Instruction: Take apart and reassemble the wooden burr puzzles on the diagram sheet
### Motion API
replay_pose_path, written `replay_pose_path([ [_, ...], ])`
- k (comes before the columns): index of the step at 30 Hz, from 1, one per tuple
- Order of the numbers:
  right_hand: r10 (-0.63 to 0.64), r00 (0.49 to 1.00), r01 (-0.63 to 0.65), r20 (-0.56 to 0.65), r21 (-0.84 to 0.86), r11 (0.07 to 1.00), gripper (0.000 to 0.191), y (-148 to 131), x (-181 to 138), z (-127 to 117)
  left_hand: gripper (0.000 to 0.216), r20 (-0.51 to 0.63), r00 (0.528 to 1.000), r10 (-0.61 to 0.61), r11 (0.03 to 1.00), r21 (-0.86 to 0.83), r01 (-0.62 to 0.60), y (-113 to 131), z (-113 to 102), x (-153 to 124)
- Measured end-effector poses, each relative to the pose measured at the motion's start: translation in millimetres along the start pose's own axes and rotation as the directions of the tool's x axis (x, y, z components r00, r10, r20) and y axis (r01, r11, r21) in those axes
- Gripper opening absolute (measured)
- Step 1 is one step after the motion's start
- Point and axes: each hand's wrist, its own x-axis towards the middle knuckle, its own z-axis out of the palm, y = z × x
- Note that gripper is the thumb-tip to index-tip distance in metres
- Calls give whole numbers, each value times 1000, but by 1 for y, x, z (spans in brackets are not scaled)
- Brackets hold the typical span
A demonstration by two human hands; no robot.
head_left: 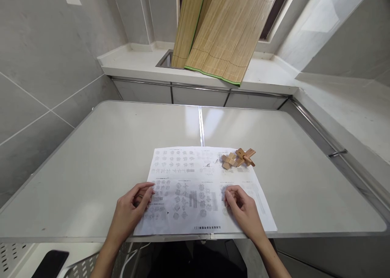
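A white instruction sheet (pixel 195 180) printed with many small puzzle diagrams lies flat on the grey table (pixel 106 156). My left hand (pixel 134 207) rests on the sheet's left edge, fingers curled loosely, holding nothing I can see. My right hand (pixel 242 209) rests on the sheet's right half, fingers bent with the tips together on the paper. A wooden interlocking puzzle (pixel 237 158) sits on the sheet's far right corner, apart from both hands.
Rolled bamboo mats (pixel 219 30) lean against the back wall over a white counter (pixel 134 61) with a sunken basin. A metal rail (pixel 332 148) runs along the table's right side. A black phone (pixel 50 263) lies below the table's near left edge.
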Motion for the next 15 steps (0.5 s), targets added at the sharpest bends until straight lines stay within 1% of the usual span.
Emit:
replay_pose_path([
  [6,-3,1000,3,7,13,1000,37,3,0,0,47,1,1000,10,1000,11,-10,-1,0,-1],
  [9,16,1000,-17,11,52,998,36,2,0,0,47,-1,1000,13,1000,11,-13,-1,-1,-1],
  [11,42,999,-44,20,131,990,36,0,3,-1,46,1,1000,16,1000,8,-16,-2,-1,-1],
  [13,94,995,-99,33,274,957,38,-3,8,-4,46,5,1000,19,1000,4,-20,-3,-1,-1],
  [15,175,984,-171,37,474,864,40,-4,18,-11,46,11,1000,24,1000,-2,-24,-4,-2,-1],
])
